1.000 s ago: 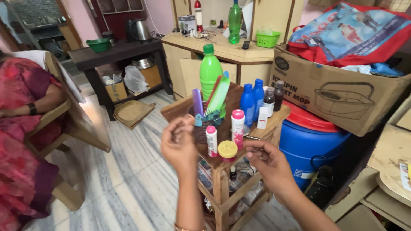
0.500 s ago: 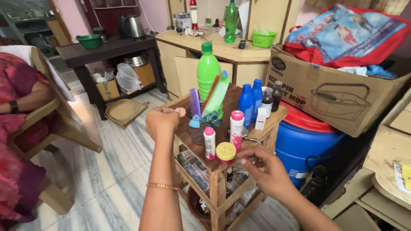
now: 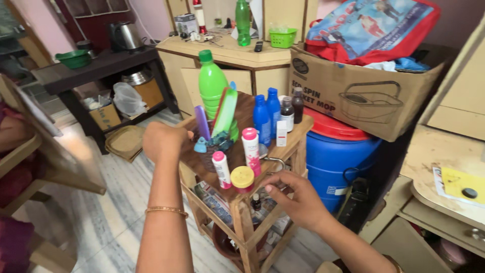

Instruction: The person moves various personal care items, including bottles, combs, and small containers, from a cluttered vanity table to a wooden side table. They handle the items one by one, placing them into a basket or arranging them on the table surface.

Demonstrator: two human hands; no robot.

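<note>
In the head view, the left hand [image 3: 162, 141] has moved further left and down than half a second ago; it is curled into a loose fist at the table's [image 3: 242, 194] nine o'clock edge, just beside the purple comb [image 3: 202, 123], and whether it grips anything I cannot tell. The right hand [image 3: 295, 198] has drifted toward the table's five o'clock corner, fingers narrow and bent, empty as far as shows, near the yellow-lidded jar [image 3: 243, 178]. The whole scene has shifted left. Behind the jar stand a small pink-capped tube [image 3: 221, 170] and a taller pink-capped bottle [image 3: 251, 150]; at twelve o'clock rise a green bottle [image 3: 211, 83] and two blue bottles [image 3: 267, 114]. A blue barrel [image 3: 336, 162] and a cardboard box [image 3: 353, 98] crowd the three o'clock side.
</note>
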